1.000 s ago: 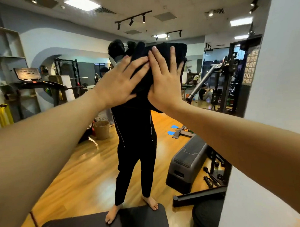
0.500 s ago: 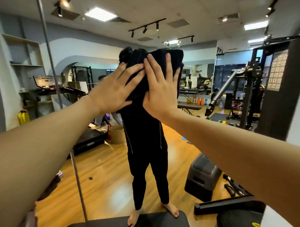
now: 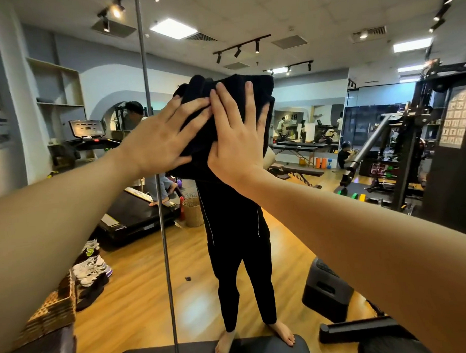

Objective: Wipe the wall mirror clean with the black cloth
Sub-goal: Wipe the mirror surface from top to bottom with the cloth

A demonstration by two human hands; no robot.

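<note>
Black cloth (image 3: 224, 118) under both flat hands, seemingly against mirror (image 3: 320, 213).

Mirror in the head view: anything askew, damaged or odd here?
Nothing stands out. Both hands, left and right, press the black cloth flat against the mirror. The vertical line looks like a panel seam, not a crack.

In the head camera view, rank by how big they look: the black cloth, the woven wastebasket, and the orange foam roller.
Largest to smallest:
1. black cloth, nearest the camera, so apparent size only
2. woven wastebasket
3. orange foam roller
</note>
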